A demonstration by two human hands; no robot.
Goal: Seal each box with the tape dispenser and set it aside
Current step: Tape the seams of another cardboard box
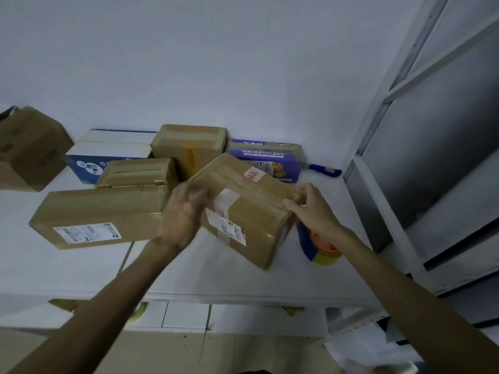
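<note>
at the far left edge of the white table [243,279] a brown box [29,149] juts into view, blurred. next, near the table's left side, a long box [100,214] lies flat with a white label facing forward; a smaller taped box [137,172] sits just behind it, and a white and blue carton [108,152] behind that, by the wall. an upright taped box [189,149] stands at the back middle. the left hand [183,211] is blurred, its fingers spread against the left end of the tilted box [243,209] in the middle of the table; whether it truly grips is hard to tell. the right hand [313,209] pinches that box's right top edge. a purple carton [270,160] lies behind. the tape dispenser [318,247] rests just right of the box, under the right wrist. a blue-handled knife [324,170] lies at the back right corner.
</note>
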